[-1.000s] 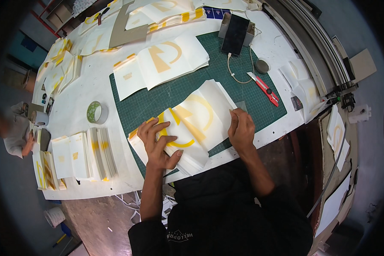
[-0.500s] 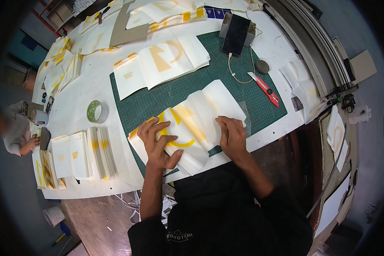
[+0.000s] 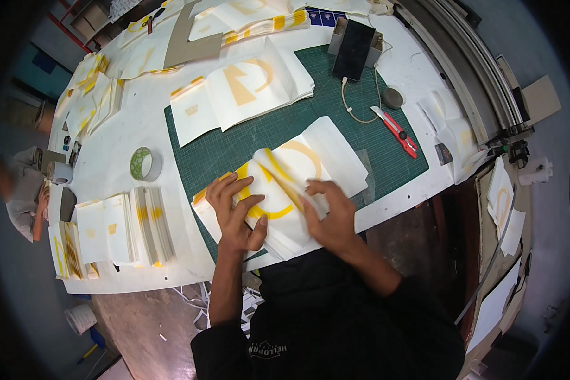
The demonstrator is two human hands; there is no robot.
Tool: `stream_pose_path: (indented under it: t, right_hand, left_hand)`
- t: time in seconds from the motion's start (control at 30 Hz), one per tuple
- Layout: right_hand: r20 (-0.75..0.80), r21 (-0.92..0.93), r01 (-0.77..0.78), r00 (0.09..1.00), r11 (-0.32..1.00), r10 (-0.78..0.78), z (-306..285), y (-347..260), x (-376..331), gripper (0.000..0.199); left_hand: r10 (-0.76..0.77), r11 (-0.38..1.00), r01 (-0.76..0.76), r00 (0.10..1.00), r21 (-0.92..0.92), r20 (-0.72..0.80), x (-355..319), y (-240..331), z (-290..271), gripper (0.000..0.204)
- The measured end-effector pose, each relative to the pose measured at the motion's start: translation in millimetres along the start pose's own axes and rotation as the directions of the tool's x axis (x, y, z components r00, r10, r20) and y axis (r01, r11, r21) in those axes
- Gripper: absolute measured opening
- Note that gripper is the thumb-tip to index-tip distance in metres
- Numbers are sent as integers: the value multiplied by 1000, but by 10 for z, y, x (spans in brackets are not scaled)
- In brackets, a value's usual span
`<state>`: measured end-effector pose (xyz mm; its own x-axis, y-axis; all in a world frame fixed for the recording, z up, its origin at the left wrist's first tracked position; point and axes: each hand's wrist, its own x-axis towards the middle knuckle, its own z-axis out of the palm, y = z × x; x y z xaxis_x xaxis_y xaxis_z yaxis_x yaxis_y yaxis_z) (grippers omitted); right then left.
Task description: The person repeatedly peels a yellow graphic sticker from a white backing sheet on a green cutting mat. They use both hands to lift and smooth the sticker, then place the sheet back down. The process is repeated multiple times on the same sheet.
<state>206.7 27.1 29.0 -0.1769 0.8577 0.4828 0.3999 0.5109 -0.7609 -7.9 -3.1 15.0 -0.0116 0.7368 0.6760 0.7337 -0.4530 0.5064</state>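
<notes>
Here, left hand (image 3: 234, 212) lies flat, fingers spread, pressing the stack of white sheets with yellow curved print (image 3: 282, 187). Right hand (image 3: 329, 212) open too, fingers on the top sheet's lifted edge, gripping nothing firmly. Stack sits on the green gridded cutting mat (image 3: 234, 149) at the white counter's (image 3: 117, 149) near edge. Beyond: roll of clear tape (image 3: 144, 164), red utility knife (image 3: 396, 131), black phone on a stand (image 3: 353, 41).

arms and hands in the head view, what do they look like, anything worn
Both forearms are bare, with black sleeves pushed up near the elbows. The left hand and the right hand wear no gloves, and no rings or watch can be seen. The fingers are uncovered.
</notes>
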Motion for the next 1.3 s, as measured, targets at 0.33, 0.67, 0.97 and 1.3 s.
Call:
stream_pose_path:
  t: [0.33, 0.67, 0.97, 1.3]
  right_hand:
    - [155, 162, 145, 973, 976, -170, 61, -539, -135, 33]
    - [-120, -139, 109, 985, 984, -126, -481, -91, 120, 32]
    - [341, 123, -9, 939, 992, -33, -169, -371, -31, 53]
    - [473, 126, 41, 876, 991, -96, -79, -394, -197, 53]
  left_hand:
    - [29, 1000, -29, 999, 6, 46, -2, 15, -42, 38]
    - [32, 999, -33, 999, 23, 33, -2, 14, -23, 34]
    - [12, 1000, -13, 1000, 7, 25, 8, 25, -11, 39]
    - [38, 999, -38, 999, 20, 6, 15, 56, -30, 36]
